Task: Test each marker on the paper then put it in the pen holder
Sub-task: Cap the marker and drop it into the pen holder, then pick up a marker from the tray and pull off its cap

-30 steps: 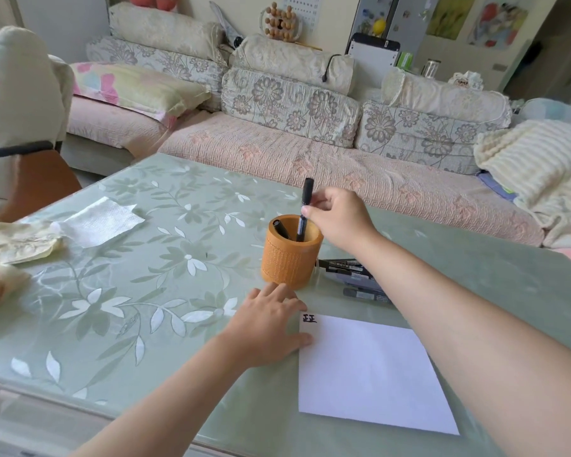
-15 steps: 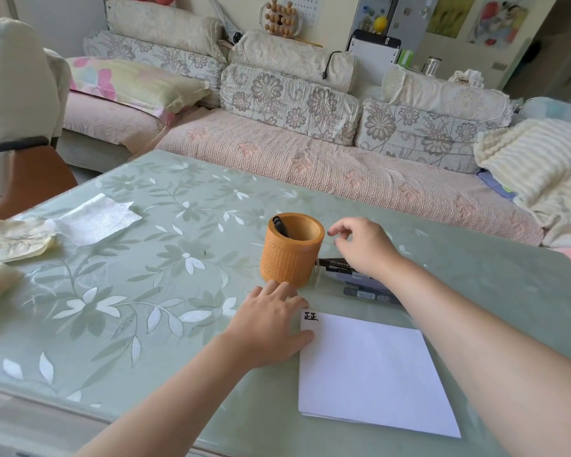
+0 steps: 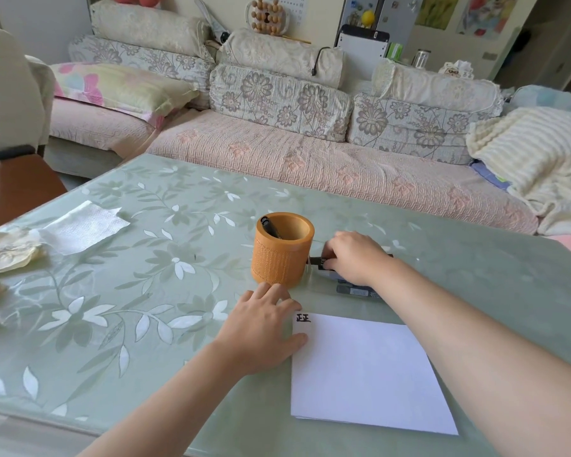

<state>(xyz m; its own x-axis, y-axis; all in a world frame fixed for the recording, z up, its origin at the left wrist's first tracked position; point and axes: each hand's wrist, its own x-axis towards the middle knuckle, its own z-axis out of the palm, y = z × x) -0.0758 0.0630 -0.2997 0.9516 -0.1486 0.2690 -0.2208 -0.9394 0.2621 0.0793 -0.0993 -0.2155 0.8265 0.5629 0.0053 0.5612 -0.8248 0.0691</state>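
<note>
Right grip [image 3: 353, 255]: fingers curled round marker [image 3: 317, 260], centre frame, just right of holder [image 3: 282, 255].
Left grip [image 3: 261, 328]: flat on worktop [image 3: 145, 291], thumb touching paper [image 3: 366, 371] edge.
Spare markers [image 3: 353, 291]: beside right wrist.
Advice: lift one marker only, clear of holder; pin paper while writing.

Two hands [image 3: 261, 328] [image 3: 355, 258], one pen holder [image 3: 279, 258], one paper [image 3: 366, 374], at least three markers [image 3: 270, 227].

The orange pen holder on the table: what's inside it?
One black marker shows inside the pen holder, leaning against its left inner wall. The holder's near wall hides the bottom, so anything lying lower cannot be seen.
</note>
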